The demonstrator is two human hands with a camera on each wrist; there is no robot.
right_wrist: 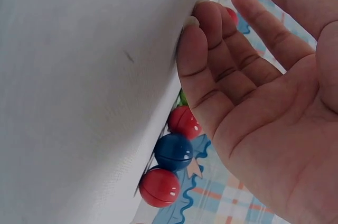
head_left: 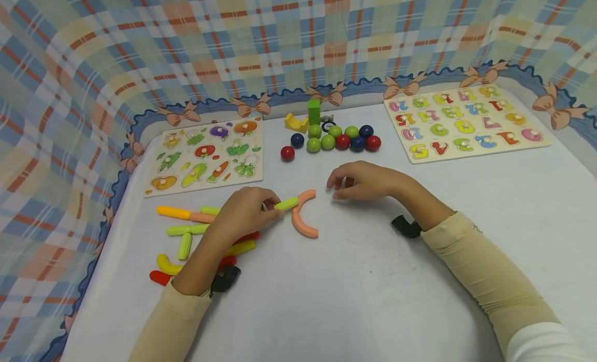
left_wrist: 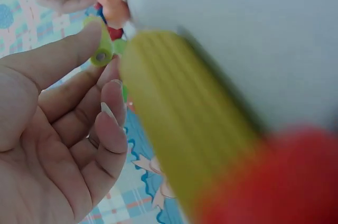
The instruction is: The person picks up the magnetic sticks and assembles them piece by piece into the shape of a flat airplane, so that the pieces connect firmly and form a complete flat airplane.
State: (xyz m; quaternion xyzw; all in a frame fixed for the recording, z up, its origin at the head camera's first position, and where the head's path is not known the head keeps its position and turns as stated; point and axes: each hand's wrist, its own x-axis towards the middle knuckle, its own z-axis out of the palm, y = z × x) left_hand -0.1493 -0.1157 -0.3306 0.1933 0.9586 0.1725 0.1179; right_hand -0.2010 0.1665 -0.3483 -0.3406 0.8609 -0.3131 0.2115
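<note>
My left hand (head_left: 243,212) pinches a short light green stick (head_left: 287,204) between thumb and fingers. The stick's far end meets two salmon curved pieces (head_left: 303,225) that lie end to end on the table. In the left wrist view, a round metal-looking spot shows in the end of the green stick (left_wrist: 100,57). To the right of the curved pieces, my right hand (head_left: 366,180) hovers low with fingers loosely bent and holding nothing. The right wrist view shows its palm and bent fingers (right_wrist: 193,57).
Several coloured sticks (head_left: 185,246) lie partly under the left forearm. Red, blue and green balls (head_left: 342,141) cluster at the back near a green block (head_left: 314,112) and a yellow piece (head_left: 297,123). A vegetable puzzle board (head_left: 224,167) stands left, a number board (head_left: 466,126) right.
</note>
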